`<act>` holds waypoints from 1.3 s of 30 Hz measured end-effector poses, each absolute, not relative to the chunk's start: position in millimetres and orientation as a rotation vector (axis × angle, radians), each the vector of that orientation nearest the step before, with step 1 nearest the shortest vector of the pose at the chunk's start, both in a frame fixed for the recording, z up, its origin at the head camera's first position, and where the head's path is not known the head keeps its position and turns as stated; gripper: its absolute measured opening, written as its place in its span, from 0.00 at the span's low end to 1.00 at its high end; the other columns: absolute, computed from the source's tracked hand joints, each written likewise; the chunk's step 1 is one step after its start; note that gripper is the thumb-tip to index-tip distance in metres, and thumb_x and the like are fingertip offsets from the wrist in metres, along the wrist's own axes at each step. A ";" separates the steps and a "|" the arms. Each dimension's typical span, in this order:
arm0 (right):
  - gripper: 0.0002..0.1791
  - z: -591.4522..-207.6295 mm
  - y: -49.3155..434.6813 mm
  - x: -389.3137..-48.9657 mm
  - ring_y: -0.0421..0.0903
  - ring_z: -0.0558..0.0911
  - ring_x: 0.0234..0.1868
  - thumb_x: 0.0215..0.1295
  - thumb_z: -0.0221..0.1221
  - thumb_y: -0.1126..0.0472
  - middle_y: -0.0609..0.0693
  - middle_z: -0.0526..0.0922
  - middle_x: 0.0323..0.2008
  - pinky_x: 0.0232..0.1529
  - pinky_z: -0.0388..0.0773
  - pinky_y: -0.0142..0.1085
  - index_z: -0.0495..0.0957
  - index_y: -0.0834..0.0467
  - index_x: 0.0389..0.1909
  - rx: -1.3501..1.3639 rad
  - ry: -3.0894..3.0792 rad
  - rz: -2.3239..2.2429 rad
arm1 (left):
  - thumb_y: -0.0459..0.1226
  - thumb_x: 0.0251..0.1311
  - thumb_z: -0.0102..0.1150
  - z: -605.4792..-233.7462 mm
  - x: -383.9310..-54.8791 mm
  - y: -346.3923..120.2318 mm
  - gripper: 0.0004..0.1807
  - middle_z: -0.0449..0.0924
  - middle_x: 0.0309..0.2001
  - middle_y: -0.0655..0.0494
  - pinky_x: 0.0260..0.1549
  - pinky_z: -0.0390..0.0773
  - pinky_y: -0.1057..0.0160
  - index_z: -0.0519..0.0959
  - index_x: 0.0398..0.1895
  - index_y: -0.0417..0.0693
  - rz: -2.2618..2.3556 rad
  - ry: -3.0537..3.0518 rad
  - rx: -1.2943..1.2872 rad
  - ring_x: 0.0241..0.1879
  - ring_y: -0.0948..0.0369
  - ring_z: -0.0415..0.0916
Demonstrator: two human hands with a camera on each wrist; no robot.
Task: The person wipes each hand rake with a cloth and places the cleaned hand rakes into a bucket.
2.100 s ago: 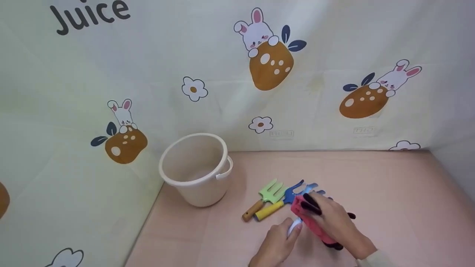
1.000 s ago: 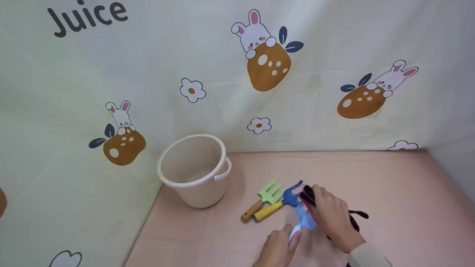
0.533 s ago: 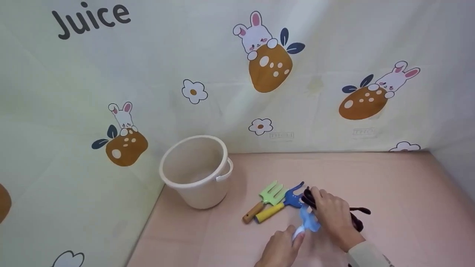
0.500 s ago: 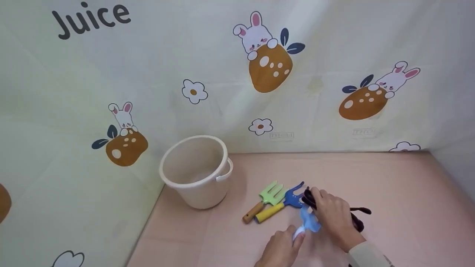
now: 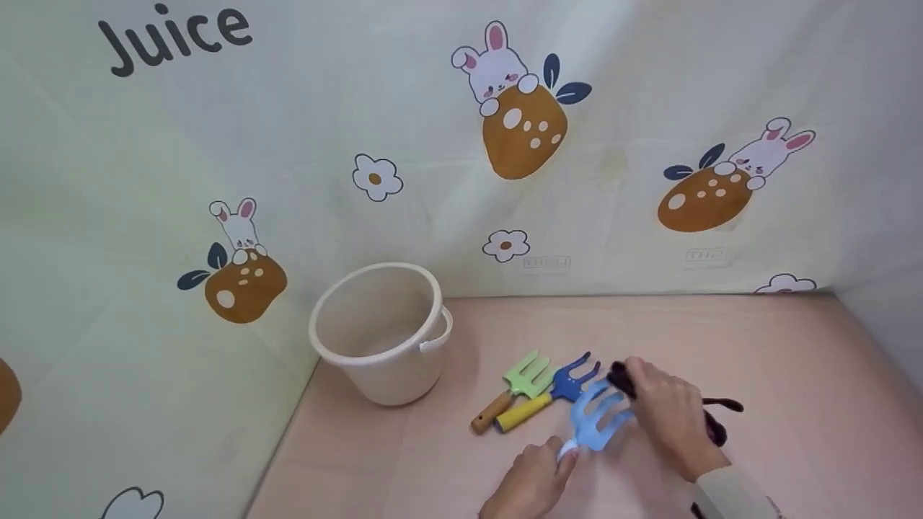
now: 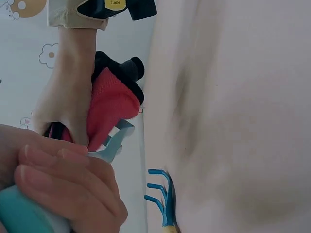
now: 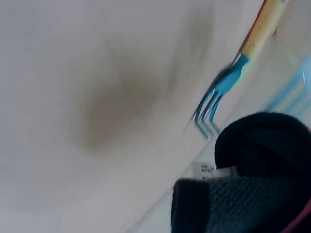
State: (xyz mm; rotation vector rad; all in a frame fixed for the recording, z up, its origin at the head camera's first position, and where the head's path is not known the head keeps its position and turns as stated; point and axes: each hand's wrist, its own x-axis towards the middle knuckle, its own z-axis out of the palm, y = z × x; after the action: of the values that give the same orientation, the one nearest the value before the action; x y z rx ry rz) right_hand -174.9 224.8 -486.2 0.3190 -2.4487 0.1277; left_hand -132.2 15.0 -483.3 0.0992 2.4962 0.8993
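My left hand [image 5: 530,479] grips the white handle of a light blue garden hand fork [image 5: 593,431], its curved tines pointing away over the table. In the left wrist view the left fingers [image 6: 73,179] curl round that handle. My right hand [image 5: 670,418] grips a bunched work glove, whose dark finger [image 5: 621,378] shows above the knuckles. Its pink-red knit and black parts are plainer in the left wrist view, where the glove [image 6: 114,99] is against the fork's tines. Close up in the right wrist view, black glove fabric [image 7: 243,204] hides the right fingers.
Left of the hands lie a green hand fork [image 5: 530,376] with a wooden handle and a dark blue cultivator [image 5: 570,386] with a yellow handle. A cream bucket [image 5: 393,375] stands at the back left, by the printed cloth wall [image 5: 433,108].
The right hand has moved right with the glove. Earlier the glove covered most of the light blue fork's tines; now they show. The left hand has shifted slightly left.
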 end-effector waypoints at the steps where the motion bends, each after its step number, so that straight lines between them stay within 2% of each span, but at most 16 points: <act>1: 0.21 -484.8 232.4 -175.6 0.44 0.67 0.13 0.45 0.69 0.67 0.54 0.76 0.21 0.11 0.65 0.36 0.68 0.60 0.37 0.267 -2.452 0.165 | 0.53 0.66 0.45 -485.6 -132.8 10.0 0.19 0.65 0.20 0.57 0.20 0.63 0.66 0.73 0.35 0.47 0.936 2.493 0.102 0.19 0.62 0.63; 3: 0.19 -482.2 247.2 -175.8 0.46 0.68 0.13 0.47 0.68 0.68 0.55 0.75 0.20 0.11 0.65 0.39 0.68 0.62 0.37 0.164 -2.461 0.240 | 0.51 0.67 0.45 -489.4 -133.8 -0.5 0.17 0.64 0.20 0.57 0.20 0.62 0.66 0.73 0.35 0.47 1.005 2.484 0.077 0.19 0.62 0.62; 6: 0.19 -479.1 258.9 -173.6 0.47 0.68 0.15 0.51 0.67 0.64 0.56 0.74 0.22 0.14 0.67 0.40 0.67 0.63 0.38 0.074 -2.510 0.348 | 0.51 0.67 0.45 -492.6 -136.8 -11.2 0.22 0.64 0.20 0.57 0.20 0.63 0.67 0.73 0.50 0.42 1.109 2.446 0.027 0.19 0.63 0.62; 9: 0.19 -477.7 256.4 -170.3 0.47 0.69 0.17 0.55 0.65 0.62 0.55 0.72 0.22 0.17 0.68 0.38 0.66 0.65 0.39 0.057 -2.540 0.485 | 0.52 0.66 0.45 -493.2 -140.1 -13.6 0.29 0.65 0.21 0.57 0.19 0.64 0.67 0.65 0.64 0.45 1.208 2.401 0.014 0.19 0.63 0.63; 10: 0.19 -477.4 253.1 -169.3 0.47 0.70 0.18 0.55 0.65 0.62 0.54 0.72 0.23 0.17 0.68 0.38 0.66 0.65 0.39 0.053 -2.536 0.536 | 0.54 0.65 0.45 -492.7 -140.7 -13.3 0.32 0.66 0.22 0.57 0.19 0.65 0.67 0.62 0.67 0.48 1.224 2.388 0.007 0.20 0.63 0.63; 13: 0.18 -474.3 239.9 -165.6 0.46 0.70 0.19 0.55 0.64 0.64 0.53 0.71 0.23 0.19 0.68 0.37 0.66 0.65 0.39 0.080 -2.518 0.642 | 0.55 0.65 0.45 -491.1 -141.0 -11.2 0.32 0.66 0.24 0.56 0.20 0.64 0.67 0.61 0.68 0.49 1.272 2.367 0.010 0.21 0.63 0.63; 17: 0.16 -468.3 217.9 -160.6 0.42 0.69 0.20 0.54 0.65 0.66 0.49 0.68 0.21 0.19 0.66 0.32 0.66 0.63 0.38 0.178 -2.502 0.720 | 0.54 0.65 0.45 -489.7 -138.2 -9.2 0.30 0.65 0.21 0.58 0.15 0.61 0.67 0.66 0.64 0.47 1.350 2.337 0.033 0.17 0.64 0.60; 21: 0.17 -465.0 195.7 -154.9 0.40 0.69 0.21 0.51 0.67 0.66 0.46 0.69 0.22 0.21 0.69 0.32 0.68 0.61 0.36 0.318 -2.469 0.739 | 0.52 0.67 0.45 -489.2 -135.4 -7.2 0.20 0.63 0.15 0.60 0.10 0.57 0.70 0.72 0.50 0.48 1.415 2.324 0.143 0.11 0.65 0.57; 24: 0.18 -464.3 183.1 -151.7 0.39 0.71 0.23 0.51 0.68 0.65 0.45 0.71 0.24 0.24 0.73 0.34 0.68 0.60 0.37 0.386 -2.485 0.718 | 0.52 0.67 0.44 -487.3 -134.3 -3.4 0.16 0.62 0.14 0.61 0.08 0.56 0.70 0.72 0.44 0.51 1.419 2.327 0.217 0.10 0.66 0.57; 31: 0.20 -463.8 173.3 -147.6 0.41 0.73 0.30 0.54 0.66 0.63 0.47 0.72 0.30 0.32 0.78 0.36 0.66 0.59 0.42 0.462 -2.671 0.699 | 0.53 0.66 0.45 -483.2 -133.6 6.3 0.16 0.64 0.17 0.61 0.10 0.59 0.70 0.69 0.31 0.52 1.426 2.313 0.245 0.13 0.65 0.60; 36: 0.21 -464.0 171.3 -145.0 0.41 0.71 0.34 0.54 0.65 0.64 0.47 0.71 0.34 0.36 0.78 0.37 0.67 0.58 0.45 0.569 -2.720 0.654 | 0.50 0.67 0.46 -485.7 -133.2 6.3 0.14 0.65 0.19 0.61 0.09 0.60 0.71 0.70 0.31 0.51 1.473 2.321 0.268 0.13 0.66 0.61; 39: 0.22 -462.9 167.6 -144.0 0.43 0.74 0.38 0.54 0.66 0.62 0.49 0.74 0.38 0.39 0.80 0.40 0.69 0.57 0.48 0.533 -2.749 0.568 | 0.50 0.67 0.46 -485.8 -132.8 5.7 0.14 0.66 0.18 0.61 0.09 0.59 0.70 0.70 0.32 0.52 1.486 2.296 0.258 0.13 0.65 0.60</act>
State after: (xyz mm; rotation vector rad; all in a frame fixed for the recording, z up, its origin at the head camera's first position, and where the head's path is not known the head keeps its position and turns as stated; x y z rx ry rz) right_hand -144.0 167.6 -462.9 0.5325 -2.7486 0.5679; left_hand -132.8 5.7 -485.8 0.2583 2.2956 1.4858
